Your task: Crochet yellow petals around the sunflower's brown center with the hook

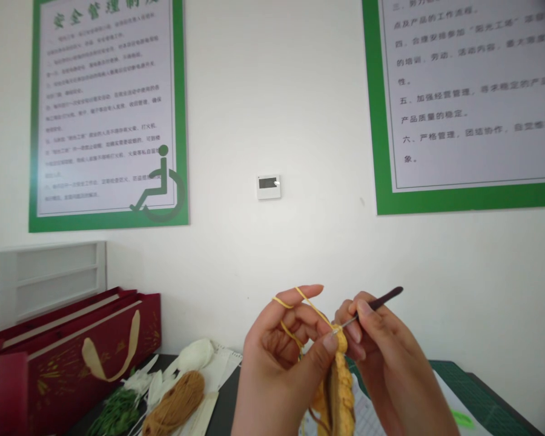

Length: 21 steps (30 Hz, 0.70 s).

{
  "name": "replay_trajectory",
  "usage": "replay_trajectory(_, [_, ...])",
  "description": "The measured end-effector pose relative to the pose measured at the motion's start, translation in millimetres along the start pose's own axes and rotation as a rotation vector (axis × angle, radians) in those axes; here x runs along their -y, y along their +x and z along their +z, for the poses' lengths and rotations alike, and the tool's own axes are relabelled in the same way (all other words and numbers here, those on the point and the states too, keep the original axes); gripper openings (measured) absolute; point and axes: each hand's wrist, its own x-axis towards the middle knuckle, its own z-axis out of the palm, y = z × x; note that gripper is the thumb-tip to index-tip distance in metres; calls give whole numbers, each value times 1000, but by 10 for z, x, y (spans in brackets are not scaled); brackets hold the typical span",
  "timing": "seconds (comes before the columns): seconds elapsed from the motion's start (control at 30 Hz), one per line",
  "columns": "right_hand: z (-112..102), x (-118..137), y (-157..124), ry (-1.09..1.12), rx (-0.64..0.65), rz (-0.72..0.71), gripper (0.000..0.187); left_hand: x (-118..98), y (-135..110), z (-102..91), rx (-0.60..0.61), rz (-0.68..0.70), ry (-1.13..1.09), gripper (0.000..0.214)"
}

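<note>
My left hand pinches the top edge of a yellow crocheted piece between thumb and fingers. Yellow yarn loops round its raised index finger and runs down to the stitches. In my right hand is a crochet hook with a dark handle, held much like a pen. The hook's thin metal shaft reaches left to the top of the crochet work, beside my left thumb. The piece hangs down between both hands, and its lower part leaves the picture.
Dark red gift bags stand at the left, before a white drawer unit. Near them lie a brown yarn ball, green yarn and white yarn. A green cutting mat is at the right. Behind is a wall with framed signs.
</note>
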Motion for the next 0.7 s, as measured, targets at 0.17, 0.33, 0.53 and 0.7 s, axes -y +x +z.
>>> replay_trajectory(0.17, [-4, -57, 31, 67, 63, 77, 43, -17, -15, 22, -33, 23, 17, 37])
replay_trajectory(0.33, [-4, -146, 40, 86, 34, 32, 39, -9, -22, 58, -69, 59, 25, 42])
replay_trajectory(0.53, [-27, -103, -8, 126, 101, -3, 26, -17, -6, 42, -90, 26, 2, 58])
replay_trajectory(0.7, [-38, -97, -29, 95, 99, -33, 23, -40, -7, 25, -57, 4, -28, 61])
